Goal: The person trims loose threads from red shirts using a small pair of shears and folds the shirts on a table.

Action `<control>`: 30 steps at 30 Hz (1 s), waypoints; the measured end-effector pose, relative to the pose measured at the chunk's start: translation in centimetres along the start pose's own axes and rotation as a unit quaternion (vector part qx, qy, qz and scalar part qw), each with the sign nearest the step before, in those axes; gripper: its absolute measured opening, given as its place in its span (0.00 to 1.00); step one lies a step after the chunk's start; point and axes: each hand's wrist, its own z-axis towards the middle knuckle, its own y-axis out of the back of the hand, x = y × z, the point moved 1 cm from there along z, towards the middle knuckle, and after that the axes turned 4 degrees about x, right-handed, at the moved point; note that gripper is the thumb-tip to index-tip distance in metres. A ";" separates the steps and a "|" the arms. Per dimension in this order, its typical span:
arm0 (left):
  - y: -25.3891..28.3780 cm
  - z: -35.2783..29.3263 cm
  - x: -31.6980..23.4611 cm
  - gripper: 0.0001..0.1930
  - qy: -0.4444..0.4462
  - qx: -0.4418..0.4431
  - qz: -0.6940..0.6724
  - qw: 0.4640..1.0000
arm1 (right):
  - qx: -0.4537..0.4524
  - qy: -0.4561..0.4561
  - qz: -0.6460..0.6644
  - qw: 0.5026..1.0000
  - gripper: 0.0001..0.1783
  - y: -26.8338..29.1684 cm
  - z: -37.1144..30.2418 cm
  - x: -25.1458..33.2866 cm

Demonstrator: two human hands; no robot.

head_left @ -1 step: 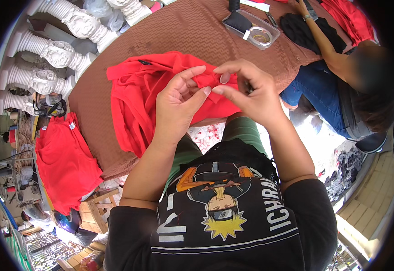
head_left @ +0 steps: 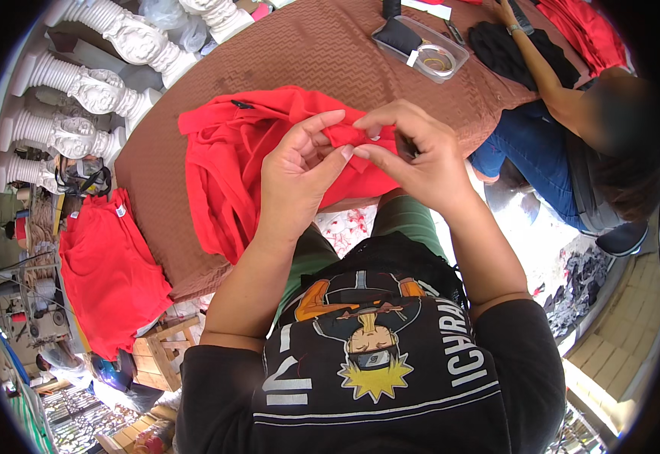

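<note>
The left hand (head_left: 294, 170) and right hand (head_left: 424, 159) pinch the red garment (head_left: 220, 166), thumb tips close together, forefingers raised off them. It lies bunched on the brown-covered table (head_left: 152, 163) (long axis unclear), spreading leftward from the fingers.

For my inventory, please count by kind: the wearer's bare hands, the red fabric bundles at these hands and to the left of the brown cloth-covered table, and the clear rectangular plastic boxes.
Bare hands, left hand and right hand: 2
Red fabric bundles, handled bundle and left-side bundle: 2
Clear rectangular plastic box: 1
Total: 5
</note>
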 end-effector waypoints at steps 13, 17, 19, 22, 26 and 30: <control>0.1 0.2 0.0 0.17 0.037 -0.032 -0.056 0.997 | 0.027 -0.096 -0.109 0.989 0.21 1.7 -0.2 -0.1; 0.2 0.4 0.4 0.16 0.044 -0.055 -0.075 0.995 | 0.005 -0.030 -0.074 0.997 0.15 1.0 -1.0 -0.6; 0.2 0.3 0.5 0.16 0.036 -0.060 -0.060 0.996 | 0.005 0.018 -0.064 0.998 0.14 0.9 -1.0 -0.3; 0.2 0.1 0.4 0.16 0.008 -0.040 -0.063 0.997 | 0.016 0.019 -0.066 0.997 0.15 1.0 -0.9 0.0; -0.2 0.1 0.1 0.15 -0.004 -0.047 -0.042 0.998 | -0.011 0.044 -0.043 0.998 0.14 0.4 -0.7 -0.3; -0.1 0.1 0.2 0.15 0.000 -0.042 -0.039 0.998 | -0.032 0.079 -0.053 0.995 0.13 0.0 -0.5 -0.7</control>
